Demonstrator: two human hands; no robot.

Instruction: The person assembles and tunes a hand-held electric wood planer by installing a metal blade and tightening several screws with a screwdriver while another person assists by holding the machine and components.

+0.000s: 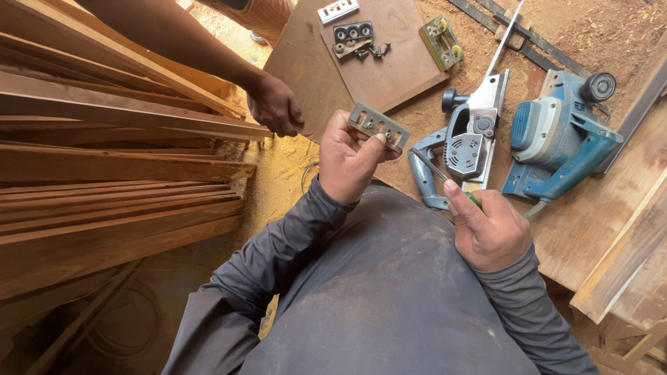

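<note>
The left hand (351, 163) pinches a slotted metal blade plate (379, 126) between thumb and fingertips, held above the sawdust, left of the dismantled blue electric planer (467, 149). The right hand (490, 232) is clamped on a tool, probably a green-handled screwdriver (445, 182). Keep the plate level; seat the tip squarely.

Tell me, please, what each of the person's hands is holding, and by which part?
The left hand pinches a slotted grey metal plate by its lower long edge. The right hand grips a green-handled screwdriver by its handle.
</note>
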